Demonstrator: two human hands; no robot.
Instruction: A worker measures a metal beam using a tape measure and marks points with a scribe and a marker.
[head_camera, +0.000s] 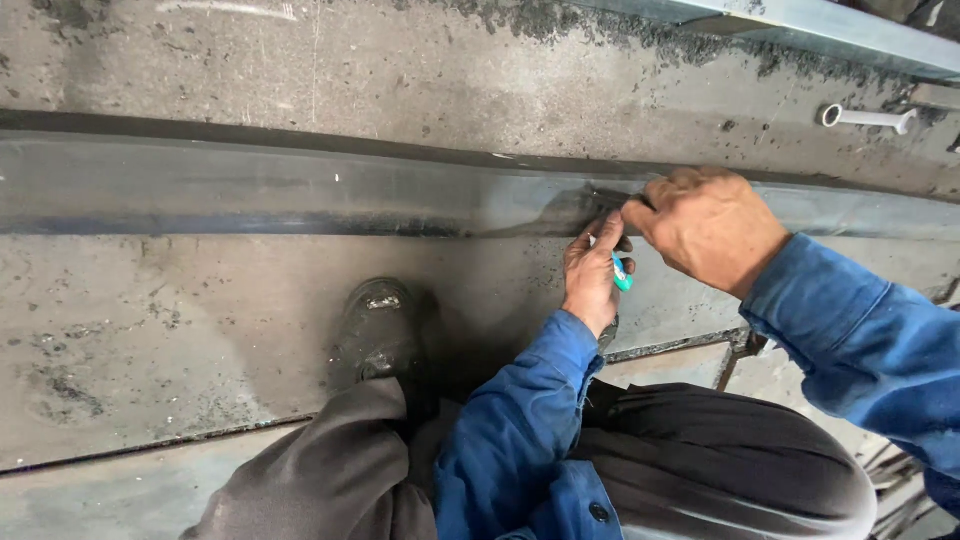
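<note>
Grey steel bar (300, 190), long and flat, runs across the whole view on a scuffed metal floor (200, 300); both your hands sit on its right part. Your left hand (592, 275) has its fingers (607, 232) curled together around a small teal marker (621, 272), tip end pressed up toward the bar's near edge; the teal end sticks out just below the fingers, on the thumb side. Your right hand (708, 225) lies on top of the bar, just right of the left-hand fingers and touching them; its fingers are bunched and pressed down on the bar surface. Can't tell whether they pinch anything, since the fingertips are hidden behind the knuckles. A dark smudge on the bar sits right at the fingertips of both hands.

Blue sleeves (520, 420) cover both arms. Below and left of the left-hand fingers, your worn black boot (378, 330) stands flat on the floor, grey trouser leg (330, 470) behind it. Well beyond the right-hand fingers, up and to the right, a white pipe-like piece (868, 118) with a ring end lies on the floor, near a grey metal rail (800, 25) that cuts across the top corner. Dark grit is scattered along that rail.
</note>
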